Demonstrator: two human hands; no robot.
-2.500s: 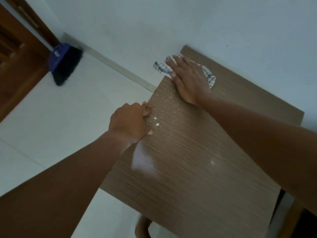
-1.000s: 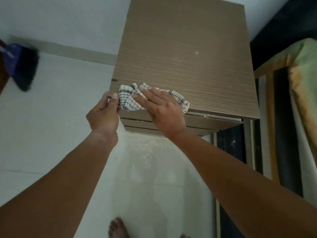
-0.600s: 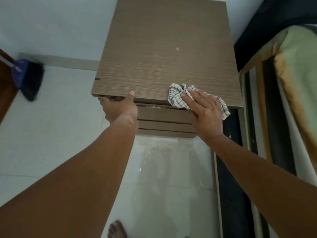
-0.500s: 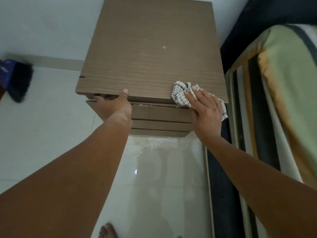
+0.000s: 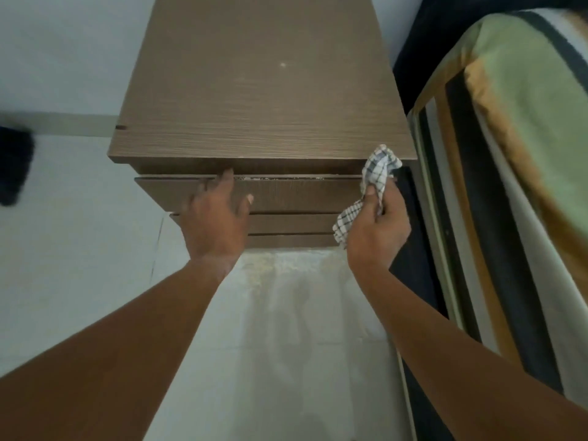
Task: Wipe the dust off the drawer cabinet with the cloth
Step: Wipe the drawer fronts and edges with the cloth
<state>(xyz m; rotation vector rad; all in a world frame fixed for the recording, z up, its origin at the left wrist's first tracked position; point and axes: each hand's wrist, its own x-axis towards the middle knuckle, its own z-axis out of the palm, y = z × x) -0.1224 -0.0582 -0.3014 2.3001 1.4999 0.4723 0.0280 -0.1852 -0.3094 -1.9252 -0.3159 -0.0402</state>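
Your checked cloth [image 5: 372,189] hangs bunched in a long strip, long axis running from upper right down to lower left. Its top end sticks up past your fingers and touches the front right corner of the drawer cabinet [image 5: 264,100], right at the edge of the top panel. The lower tail droops out the thumb side, in front of the lower drawer fronts. Your right hand [image 5: 377,230] is clenched around the middle of the cloth, thumb pinching it against the fingers, so the cloth sticks out both above and below the grip. The hand sits just off the cabinet's right front corner, in front of the drawers.

Your left hand [image 5: 216,218] is spread loose, holding nothing, with its fingertips at the top lip of the top drawer [image 5: 296,194]. That drawer stands slightly out from the cabinet front, and pale crumbs of dust [image 5: 280,178] line the gap above it. The cabinet top looks mostly clean, with one small pale speck [image 5: 282,64] near the middle.

Whitish dust also lies on the tiled floor [image 5: 286,313] just below the drawers. A striped blanket [image 5: 525,154] covers the bed just right of the cabinet. A dark blurred thing [image 5: 12,167] sits at the left edge; can't tell what.
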